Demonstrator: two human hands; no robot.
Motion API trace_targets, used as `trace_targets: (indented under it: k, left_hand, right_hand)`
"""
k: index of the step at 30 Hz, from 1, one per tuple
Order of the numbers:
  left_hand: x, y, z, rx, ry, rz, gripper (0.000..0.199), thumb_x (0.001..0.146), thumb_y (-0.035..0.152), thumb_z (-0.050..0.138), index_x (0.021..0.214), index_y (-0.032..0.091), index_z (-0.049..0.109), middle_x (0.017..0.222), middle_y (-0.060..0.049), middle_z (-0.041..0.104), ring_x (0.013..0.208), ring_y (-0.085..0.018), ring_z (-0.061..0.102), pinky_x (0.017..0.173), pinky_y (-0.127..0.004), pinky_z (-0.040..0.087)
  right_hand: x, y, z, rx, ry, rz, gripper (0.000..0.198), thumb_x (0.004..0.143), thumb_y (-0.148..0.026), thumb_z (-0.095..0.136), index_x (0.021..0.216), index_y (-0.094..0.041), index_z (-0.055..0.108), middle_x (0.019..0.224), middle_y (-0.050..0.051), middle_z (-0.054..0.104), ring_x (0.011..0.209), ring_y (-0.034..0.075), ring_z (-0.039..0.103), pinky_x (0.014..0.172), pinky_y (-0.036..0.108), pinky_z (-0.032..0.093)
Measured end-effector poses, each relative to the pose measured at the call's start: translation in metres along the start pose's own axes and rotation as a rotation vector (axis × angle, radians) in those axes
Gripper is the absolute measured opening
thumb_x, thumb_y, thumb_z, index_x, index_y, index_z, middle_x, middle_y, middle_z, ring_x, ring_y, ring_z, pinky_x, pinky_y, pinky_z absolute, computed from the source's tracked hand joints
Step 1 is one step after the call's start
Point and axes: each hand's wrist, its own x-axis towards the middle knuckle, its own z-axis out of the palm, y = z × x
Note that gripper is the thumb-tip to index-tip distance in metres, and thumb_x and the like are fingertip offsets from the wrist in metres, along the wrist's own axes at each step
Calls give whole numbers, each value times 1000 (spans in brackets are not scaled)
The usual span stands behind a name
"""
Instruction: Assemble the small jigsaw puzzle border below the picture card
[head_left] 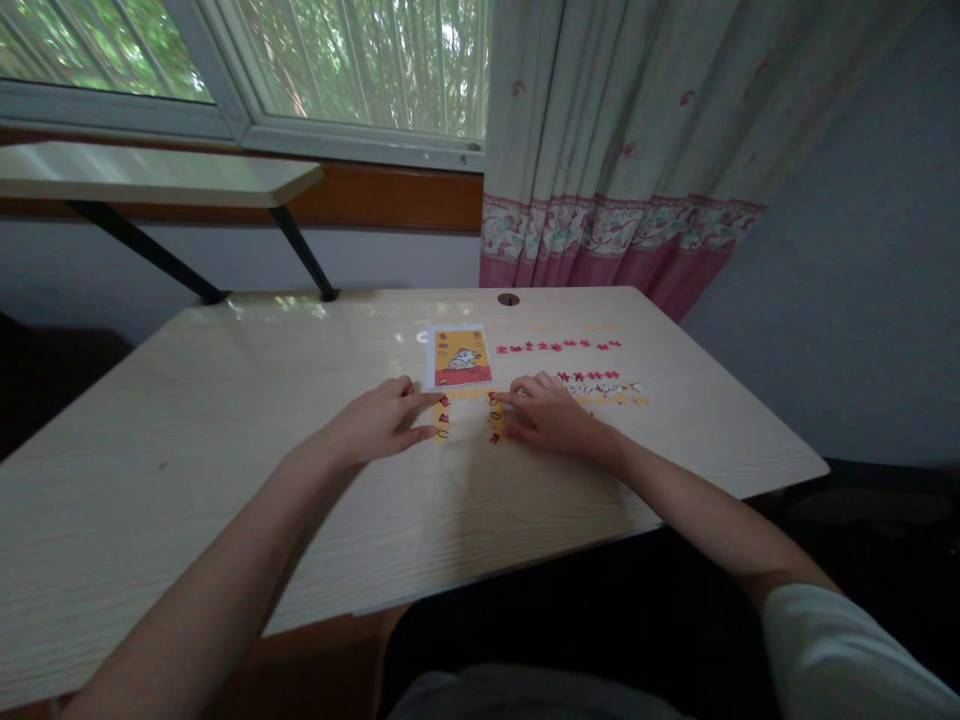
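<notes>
A partly assembled jigsaw puzzle [469, 393] lies on the table, its yellow top row joined to a column of pieces down each side. My left hand [386, 418] rests at the left column [442, 418], index fingertip at the upper corner and thumb lower down, the two apart. At the right column [495, 420], my right hand [551, 415] touches the edge with its index finger and thumb spread. The other fingers of both hands are curled. Just beyond the puzzle lies a picture card [461, 357] showing a white animal on yellow and red.
Loose red puzzle pieces [559, 348] form a row at the right, with white pieces [600, 387] and yellow pieces [634, 401] nearer me. A round cable hole [508, 299] is near the table's back edge. A raised shelf [172, 175] stands at the back left.
</notes>
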Motion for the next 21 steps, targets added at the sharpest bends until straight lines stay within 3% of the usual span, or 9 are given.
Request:
trace_targets:
  k: [21]
  left_hand:
    - [2, 5, -1, 33, 7, -55, 55, 86, 52, 45, 127, 16, 55, 94, -10, 52, 80, -21, 55, 78, -33, 45]
  right_hand:
    - [4, 6, 7, 36, 15, 1, 54, 87, -50, 51, 130, -18, 53, 113, 13, 56, 97, 25, 44, 86, 38, 33]
